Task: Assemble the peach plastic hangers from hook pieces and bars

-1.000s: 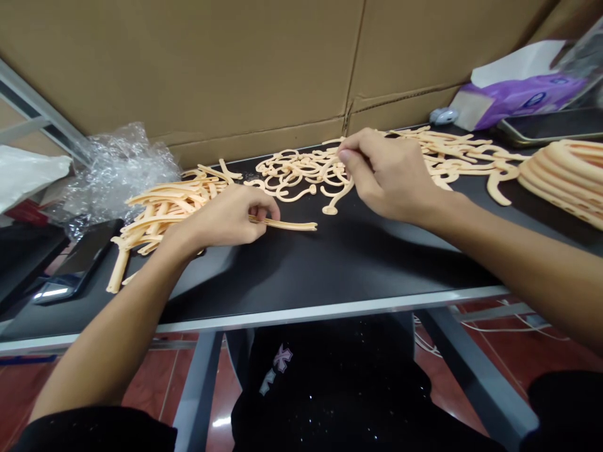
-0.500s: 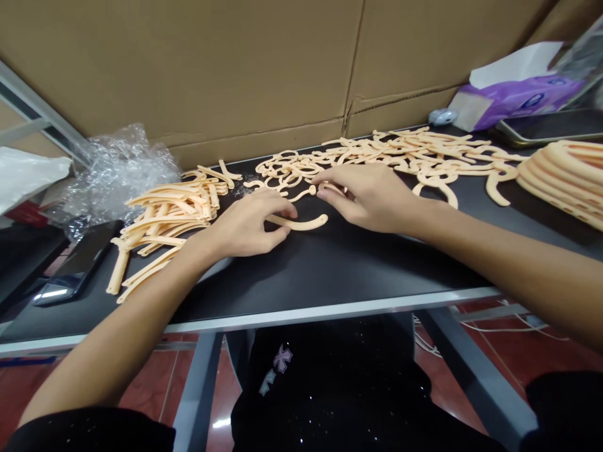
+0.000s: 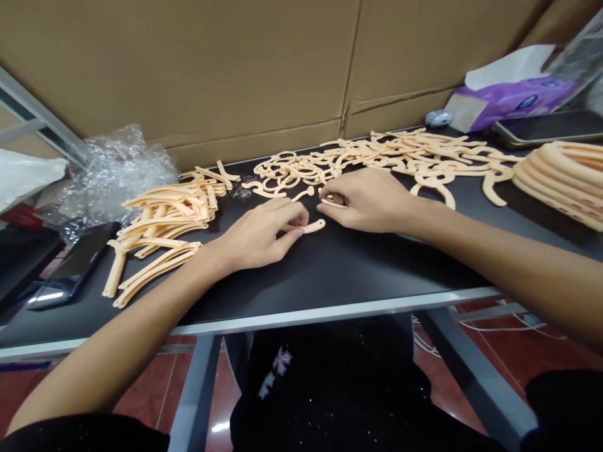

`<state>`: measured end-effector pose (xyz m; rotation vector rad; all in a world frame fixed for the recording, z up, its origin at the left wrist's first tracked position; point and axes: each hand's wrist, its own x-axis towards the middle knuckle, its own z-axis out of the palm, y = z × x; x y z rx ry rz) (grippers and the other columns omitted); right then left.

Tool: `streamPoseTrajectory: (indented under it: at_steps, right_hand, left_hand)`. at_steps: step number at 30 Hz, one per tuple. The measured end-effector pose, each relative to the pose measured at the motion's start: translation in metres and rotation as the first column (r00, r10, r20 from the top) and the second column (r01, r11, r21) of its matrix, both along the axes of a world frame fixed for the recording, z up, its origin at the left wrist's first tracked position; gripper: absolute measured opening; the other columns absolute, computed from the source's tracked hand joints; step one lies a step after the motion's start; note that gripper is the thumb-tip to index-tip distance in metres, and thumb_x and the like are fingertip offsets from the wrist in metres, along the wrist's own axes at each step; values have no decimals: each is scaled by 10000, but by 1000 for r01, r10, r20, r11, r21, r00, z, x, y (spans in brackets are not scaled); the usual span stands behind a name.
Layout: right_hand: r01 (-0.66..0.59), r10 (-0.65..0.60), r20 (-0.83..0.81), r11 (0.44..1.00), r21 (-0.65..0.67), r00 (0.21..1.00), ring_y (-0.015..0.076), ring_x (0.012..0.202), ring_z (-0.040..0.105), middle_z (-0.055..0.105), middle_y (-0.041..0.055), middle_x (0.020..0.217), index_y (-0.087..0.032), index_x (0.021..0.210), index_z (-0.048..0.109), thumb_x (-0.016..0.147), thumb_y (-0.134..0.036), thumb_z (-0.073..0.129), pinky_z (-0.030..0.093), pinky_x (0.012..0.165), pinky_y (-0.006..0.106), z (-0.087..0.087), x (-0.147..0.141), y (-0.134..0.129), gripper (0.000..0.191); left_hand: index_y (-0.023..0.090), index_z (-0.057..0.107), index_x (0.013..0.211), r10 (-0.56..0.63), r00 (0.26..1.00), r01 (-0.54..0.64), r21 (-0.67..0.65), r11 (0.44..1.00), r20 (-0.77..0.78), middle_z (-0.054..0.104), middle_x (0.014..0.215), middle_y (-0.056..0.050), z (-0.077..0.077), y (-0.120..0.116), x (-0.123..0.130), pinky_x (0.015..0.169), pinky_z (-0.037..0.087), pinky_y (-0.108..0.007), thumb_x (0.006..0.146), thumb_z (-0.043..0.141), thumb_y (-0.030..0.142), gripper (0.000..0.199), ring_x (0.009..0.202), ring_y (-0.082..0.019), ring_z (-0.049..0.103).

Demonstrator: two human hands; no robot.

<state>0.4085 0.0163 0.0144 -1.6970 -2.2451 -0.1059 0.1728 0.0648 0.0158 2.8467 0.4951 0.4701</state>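
My left hand [image 3: 266,233] pinches a curved peach-coloured strip [image 3: 314,226] whose holed end sticks out to the right of the fingers. Close by on the right, my right hand [image 3: 370,199] has its thumb and fingers closed on a small curved peach piece [image 3: 332,202]. Just behind both hands lies a short loose piece [image 3: 303,193] with a knob at its end. A heap of curved peach pieces [image 3: 396,150] spreads along the back of the black table. Longer straight strips [image 3: 164,213] are piled left of my left hand.
Stacked peach rings [image 3: 560,182] stand at the right. Clear plastic wrap [image 3: 122,169] and a dark phone [image 3: 70,270] lie at the left. A purple tissue pack [image 3: 518,103] and another phone [image 3: 549,129] are at the back right. Cardboard [image 3: 211,69] rises behind the table [image 3: 301,276].
My left hand has moved right and closed its thumb and fingers on the curved strip, which now shows less of its length. My right hand has shifted only slightly, still with its small piece.
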Motion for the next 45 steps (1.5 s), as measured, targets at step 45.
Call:
streamPoseTrajectory:
  at_steps: [45]
  right_hand:
    - [-486,39,-868,841,-239,495,72,486,576,694,22,647,-121,768,675,842,-159,806,439,417,178,3,-7,2,156]
  left_hand:
    - [154,674,948,23,999,-14,204,979,-39,714,941,-82,-1,-3,4,842,519,-371,996,525,203,164,912,-231,644]
